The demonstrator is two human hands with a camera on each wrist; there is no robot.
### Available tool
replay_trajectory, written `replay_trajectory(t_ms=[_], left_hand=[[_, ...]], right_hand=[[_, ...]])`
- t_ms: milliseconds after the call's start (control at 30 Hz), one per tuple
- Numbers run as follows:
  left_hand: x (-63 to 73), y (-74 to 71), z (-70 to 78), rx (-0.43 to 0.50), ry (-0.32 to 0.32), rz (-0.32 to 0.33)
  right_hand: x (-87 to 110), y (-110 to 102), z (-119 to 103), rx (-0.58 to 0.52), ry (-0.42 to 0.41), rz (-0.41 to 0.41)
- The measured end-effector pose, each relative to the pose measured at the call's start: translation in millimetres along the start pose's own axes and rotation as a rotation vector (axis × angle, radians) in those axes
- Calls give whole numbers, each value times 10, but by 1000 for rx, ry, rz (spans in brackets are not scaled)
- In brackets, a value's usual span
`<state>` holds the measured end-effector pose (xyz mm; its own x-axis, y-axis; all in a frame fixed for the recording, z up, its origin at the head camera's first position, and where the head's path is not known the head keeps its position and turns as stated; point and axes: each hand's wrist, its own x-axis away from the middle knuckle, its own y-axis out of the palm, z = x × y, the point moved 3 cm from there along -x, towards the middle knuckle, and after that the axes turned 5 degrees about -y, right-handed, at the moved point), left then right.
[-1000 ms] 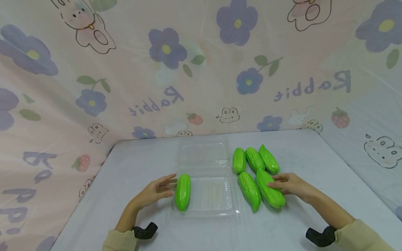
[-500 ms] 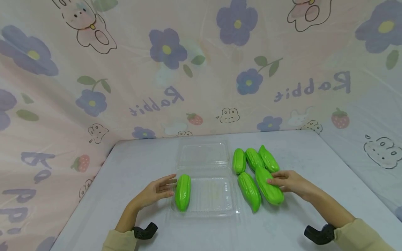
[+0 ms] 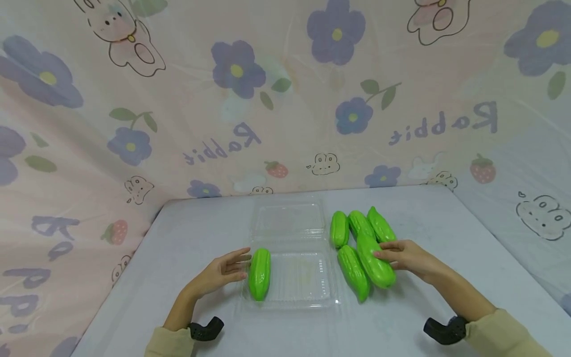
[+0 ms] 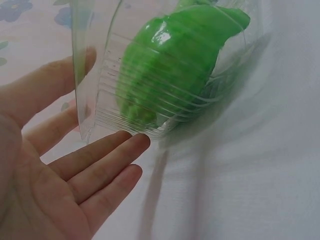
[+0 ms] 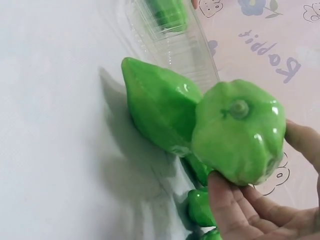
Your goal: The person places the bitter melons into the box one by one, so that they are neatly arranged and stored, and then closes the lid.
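My right hand [image 3: 408, 258] grips a glossy, ridged green bitter melon [image 3: 373, 264], thumb on one side and fingers on the other. In the right wrist view that bitter melon [image 5: 239, 131] shows its stem end and appears raised above the others. My left hand [image 3: 224, 267] is at the left wall of a clear plastic clamshell box [image 3: 303, 303], its fingers fairly straight. In the left wrist view the fingers of the left hand [image 4: 75, 175] are spread at the box wall, some behind the clear plastic. One bitter melon [image 3: 260, 274] lies along the box's left side.
Several more bitter melons lie right of the box, among them one at the front [image 3: 353, 272] and one at the back left [image 3: 339, 229]. The box's lid [image 3: 290, 218] lies folded back behind it. A patterned curtain [image 3: 285, 99] hangs beyond the white table [image 3: 200, 223].
My right hand has lifted its bitter melon slightly and moved it left and away from me, over its neighbours. The left hand and the box have stayed put.
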<state>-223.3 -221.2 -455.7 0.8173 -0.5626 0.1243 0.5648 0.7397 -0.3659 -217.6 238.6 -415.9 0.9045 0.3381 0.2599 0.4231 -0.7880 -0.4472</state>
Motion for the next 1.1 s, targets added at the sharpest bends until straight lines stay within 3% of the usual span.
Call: replay_trajectory(t_ms=[400, 733, 1100], left_hand=[[-10, 2, 8, 4, 11, 16], [1, -4, -12, -18, -22, 43], [-2, 2, 34, -14, -15, 47]], right_hand=[[-75, 110, -122, -40, -14, 3], [-129, 244, -199, -99, -51, -18], [-182, 341, -296, -95, -54, -6]])
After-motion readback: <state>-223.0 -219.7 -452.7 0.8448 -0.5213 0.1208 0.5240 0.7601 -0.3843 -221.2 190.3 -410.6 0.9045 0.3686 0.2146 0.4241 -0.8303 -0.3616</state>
